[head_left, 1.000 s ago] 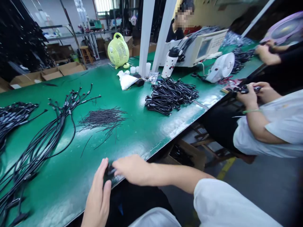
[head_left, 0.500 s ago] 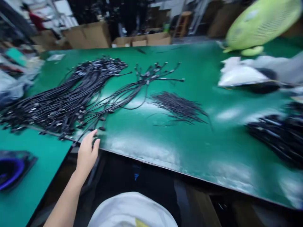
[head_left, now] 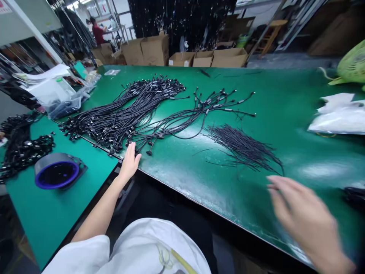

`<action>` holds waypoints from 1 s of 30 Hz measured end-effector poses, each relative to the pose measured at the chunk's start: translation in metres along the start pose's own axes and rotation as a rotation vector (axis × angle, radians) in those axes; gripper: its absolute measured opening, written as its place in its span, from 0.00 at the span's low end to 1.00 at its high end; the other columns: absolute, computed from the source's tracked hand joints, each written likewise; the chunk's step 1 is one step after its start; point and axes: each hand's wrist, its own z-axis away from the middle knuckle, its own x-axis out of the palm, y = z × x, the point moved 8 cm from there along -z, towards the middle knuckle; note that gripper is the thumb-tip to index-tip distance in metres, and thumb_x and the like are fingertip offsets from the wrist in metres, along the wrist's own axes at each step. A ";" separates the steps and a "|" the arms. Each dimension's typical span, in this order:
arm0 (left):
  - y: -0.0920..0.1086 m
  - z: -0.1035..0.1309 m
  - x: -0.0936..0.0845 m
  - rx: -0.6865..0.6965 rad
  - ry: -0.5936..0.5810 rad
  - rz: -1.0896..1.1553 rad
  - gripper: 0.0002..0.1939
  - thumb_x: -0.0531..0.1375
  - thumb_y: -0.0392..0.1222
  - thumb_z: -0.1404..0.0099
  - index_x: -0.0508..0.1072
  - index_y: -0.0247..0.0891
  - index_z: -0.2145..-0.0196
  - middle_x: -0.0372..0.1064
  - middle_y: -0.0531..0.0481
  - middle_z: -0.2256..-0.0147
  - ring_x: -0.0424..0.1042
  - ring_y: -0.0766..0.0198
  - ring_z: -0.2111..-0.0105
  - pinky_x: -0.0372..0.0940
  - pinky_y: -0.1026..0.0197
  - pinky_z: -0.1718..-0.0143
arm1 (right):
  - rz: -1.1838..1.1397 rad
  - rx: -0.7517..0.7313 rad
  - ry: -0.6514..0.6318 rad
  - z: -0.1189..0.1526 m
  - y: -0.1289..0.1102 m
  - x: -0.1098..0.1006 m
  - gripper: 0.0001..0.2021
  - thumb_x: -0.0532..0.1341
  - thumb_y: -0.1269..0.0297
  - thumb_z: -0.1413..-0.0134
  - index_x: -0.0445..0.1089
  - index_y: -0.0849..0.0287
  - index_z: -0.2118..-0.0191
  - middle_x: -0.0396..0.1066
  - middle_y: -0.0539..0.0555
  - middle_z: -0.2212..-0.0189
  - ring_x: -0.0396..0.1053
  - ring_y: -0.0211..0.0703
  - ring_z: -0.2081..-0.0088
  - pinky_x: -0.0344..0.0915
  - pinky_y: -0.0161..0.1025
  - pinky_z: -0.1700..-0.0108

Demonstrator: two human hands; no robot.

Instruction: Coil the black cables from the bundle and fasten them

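At the table's near edge my left hand (head_left: 129, 164) is open, fingers stretched toward the connector ends of a small group of black cables (head_left: 182, 118). Whether the fingertips touch a connector, I cannot tell. To its left lies a large pile of similar black cables (head_left: 128, 108). My right hand (head_left: 305, 217), blurred by motion, hovers over the right part of the table with thumb and fingers apart and nothing visible in them. Just beyond its fingertips is a loose heap of thin black ties or wire pieces (head_left: 245, 146).
A green table (head_left: 185, 171) spans the view. On a lower left surface stand a round purple-rimmed container (head_left: 58, 171) and more black cables (head_left: 19, 148). White plastic bags (head_left: 339, 118) and a green fan (head_left: 352, 64) are at right. Cardboard boxes (head_left: 154, 51) stand behind; a person (head_left: 98, 32) sits far back.
The view has swung left and lifted. My right hand has come into view at the lower right. My left hand stays near the cable ends, its fingers closer to the connectors.
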 end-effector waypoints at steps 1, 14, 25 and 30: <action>0.004 -0.009 0.004 0.025 -0.034 0.027 0.29 0.46 0.49 0.28 0.50 0.32 0.35 0.48 0.34 0.34 0.48 0.52 0.33 0.49 0.46 0.35 | 0.000 -0.095 0.009 0.001 -0.007 0.019 0.13 0.53 0.65 0.36 0.69 0.51 0.49 0.71 0.62 0.54 0.71 0.50 0.55 0.68 0.47 0.52; -0.023 0.027 -0.033 -0.256 -0.065 -0.332 0.13 0.46 0.39 0.32 0.69 0.37 0.58 0.69 0.39 0.60 0.68 0.50 0.55 0.63 0.48 0.51 | -0.137 -0.315 -0.112 0.022 -0.029 0.085 0.17 0.48 0.77 0.40 0.73 0.59 0.56 0.74 0.58 0.59 0.72 0.42 0.61 0.69 0.39 0.60; 0.028 -0.018 -0.086 -0.408 0.170 -0.031 0.06 0.54 0.37 0.38 0.63 0.39 0.73 0.61 0.49 0.71 0.66 0.61 0.69 0.64 0.60 0.63 | -0.186 -0.260 -0.202 0.018 -0.034 0.092 0.14 0.48 0.71 0.36 0.71 0.60 0.57 0.72 0.60 0.60 0.71 0.44 0.63 0.70 0.40 0.63; 0.090 -0.081 -0.172 -0.379 0.330 0.314 0.11 0.45 0.35 0.32 0.60 0.38 0.72 0.50 0.58 0.77 0.53 0.74 0.82 0.54 0.72 0.78 | -0.227 -0.214 -0.271 0.020 -0.035 0.092 0.14 0.49 0.68 0.35 0.71 0.59 0.57 0.72 0.60 0.60 0.71 0.45 0.63 0.70 0.42 0.62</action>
